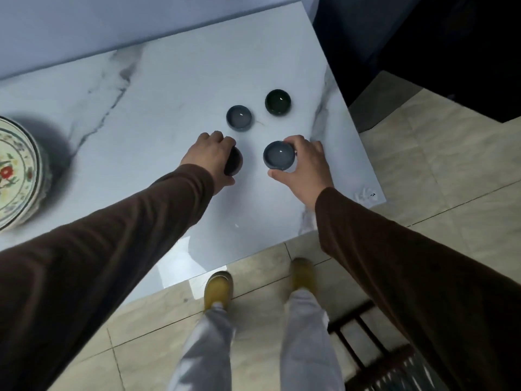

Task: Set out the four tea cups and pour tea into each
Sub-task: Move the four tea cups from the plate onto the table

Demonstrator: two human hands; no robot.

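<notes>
Far left, a floral painted porcelain jar (pixel 15 170) sits at the edge of the white marble tabletop (pixel 158 114). Left hand (pixel 210 158) comes over a dark cup (pixel 234 165), fingers curled round it, cup mostly hidden beneath. Just beyond, a small blue-grey cup (pixel 239 117), round and shallow, glossy inside, stands free. Right of it, the right hand (pixel 306 165) grips another blue-grey cup (pixel 279 155), thumb and fingers clamped on its rim. Furthest back right, a dark green cup (pixel 278 101) stands alone, near the tabletop's edge
</notes>
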